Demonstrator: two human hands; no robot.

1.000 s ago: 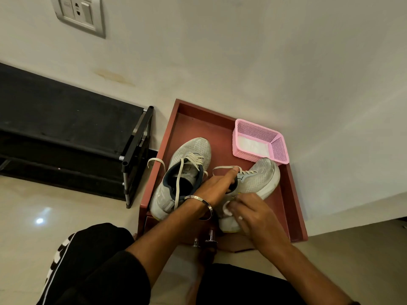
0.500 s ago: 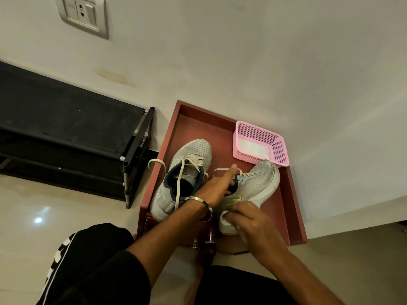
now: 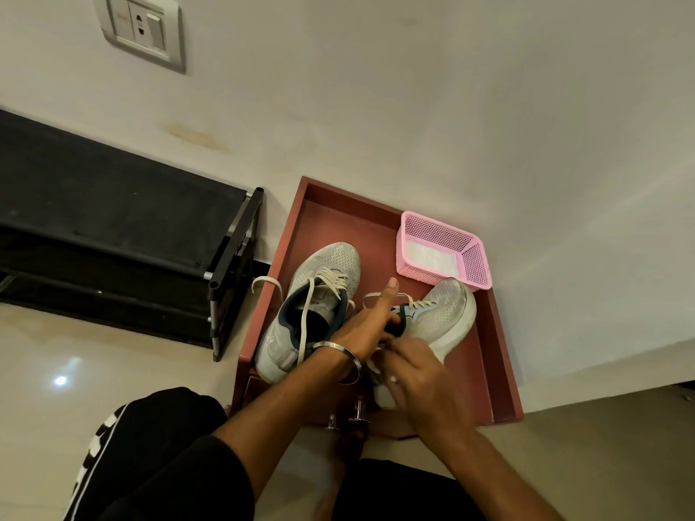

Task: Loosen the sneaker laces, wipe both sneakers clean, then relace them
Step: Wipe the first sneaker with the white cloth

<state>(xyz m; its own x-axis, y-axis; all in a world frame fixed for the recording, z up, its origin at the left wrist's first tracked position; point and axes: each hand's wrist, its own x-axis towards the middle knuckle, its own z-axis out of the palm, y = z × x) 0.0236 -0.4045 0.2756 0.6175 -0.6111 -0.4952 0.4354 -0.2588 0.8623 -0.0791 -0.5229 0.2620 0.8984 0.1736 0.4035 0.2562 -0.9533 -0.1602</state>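
A: Where are the two grey mesh sneakers with cream laces?

B: Both sit in the shallow reddish-brown wooden tray (image 3: pixel 500 355). The left sneaker (image 3: pixel 319 295) lies flat at about 9 o'clock of the tray's middle; the right sneaker (image 3: pixel 436 317) is tipped onto its side at about 3 o'clock.

A: Which way do they point?

B: The left one's long axis runs heel at 7 o'clock to toe at 1 o'clock, toward the wall. The right one's toe aims at about 2 o'clock, just beside the pink perforated plastic basket (image 3: pixel 443 253).

A: And the hands?

B: The left hand (image 3: pixel 366 329) curls its fingers into the right sneaker's collar, thumb sticking up. The right hand (image 3: pixel 417 374) is bunched at the heel end, seemingly pinching something white; what exactly, I cannot tell.

A: How will it handle?

B: Light, I'd judge, with a soft upper that gives and a stiffer sole. Collar and heel look the firmest holds; the laces (image 3: pixel 380 297) are limp.
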